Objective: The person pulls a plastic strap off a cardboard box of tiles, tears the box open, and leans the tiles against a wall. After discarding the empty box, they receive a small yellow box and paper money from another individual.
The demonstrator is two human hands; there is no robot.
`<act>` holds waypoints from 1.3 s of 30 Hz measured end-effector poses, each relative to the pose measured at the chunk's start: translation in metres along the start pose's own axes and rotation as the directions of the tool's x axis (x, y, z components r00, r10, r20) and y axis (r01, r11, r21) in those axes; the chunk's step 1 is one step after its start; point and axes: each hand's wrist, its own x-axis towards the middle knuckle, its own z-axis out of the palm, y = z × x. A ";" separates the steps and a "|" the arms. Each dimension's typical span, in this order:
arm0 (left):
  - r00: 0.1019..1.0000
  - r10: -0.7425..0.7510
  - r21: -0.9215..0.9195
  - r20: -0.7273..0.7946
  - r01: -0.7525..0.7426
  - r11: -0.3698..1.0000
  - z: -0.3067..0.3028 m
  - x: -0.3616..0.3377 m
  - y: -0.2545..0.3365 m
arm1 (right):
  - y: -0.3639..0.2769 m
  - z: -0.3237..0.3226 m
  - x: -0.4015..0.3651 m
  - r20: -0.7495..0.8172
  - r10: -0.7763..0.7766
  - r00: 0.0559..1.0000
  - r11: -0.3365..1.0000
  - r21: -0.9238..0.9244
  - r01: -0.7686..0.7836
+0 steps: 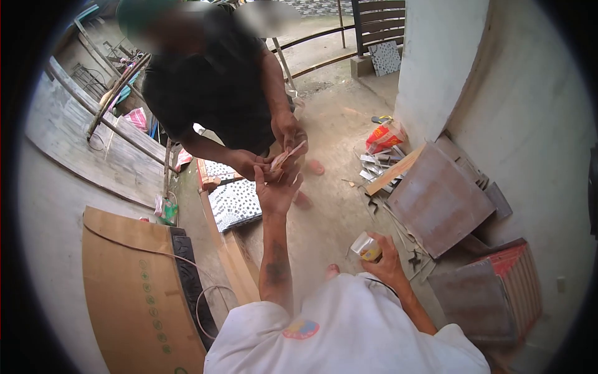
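Note:
My left hand [278, 192] reaches forward, palm up with fingers spread, just below another person's two hands. Between that person's fingers is a thin, pinkish folded bundle [283, 159] that looks like paper notes. My fingertips come right up to those hands and overlap them in this view. Held lower on the right, my right hand [387, 265] is closed around a small clear-and-white packet [366, 247] with a yellow label. My fingers cover its right side.
A person in a dark shirt [205, 81] stands opposite me. Patterned tiles [233, 202] lie on the left beside a large cardboard sheet [128, 280] and a cable. On the right are large brown tiles [442, 199], tile scraps [380, 165] and a red bag [385, 136].

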 end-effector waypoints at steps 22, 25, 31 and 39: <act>0.972 0.228 0.114 -0.063 -0.220 0.969 -0.059 -0.012 -0.014 | 0.000 0.001 0.009 0.038 0.037 0.999 0.999 -0.030 -0.035; 0.984 0.108 -0.011 0.140 -0.107 0.994 -0.080 -0.008 -0.001 | -0.003 0.000 0.011 0.039 0.031 0.999 0.999 -0.023 -0.030; 0.995 -0.090 0.029 0.038 0.089 0.996 -0.081 -0.002 -0.005 | 0.002 0.011 0.016 0.052 -0.019 0.998 1.000 0.021 0.018; 0.907 -0.186 0.385 -0.377 0.336 0.859 -0.157 -0.062 -0.096 | -0.016 0.009 0.027 0.060 -0.049 0.997 0.998 0.046 0.046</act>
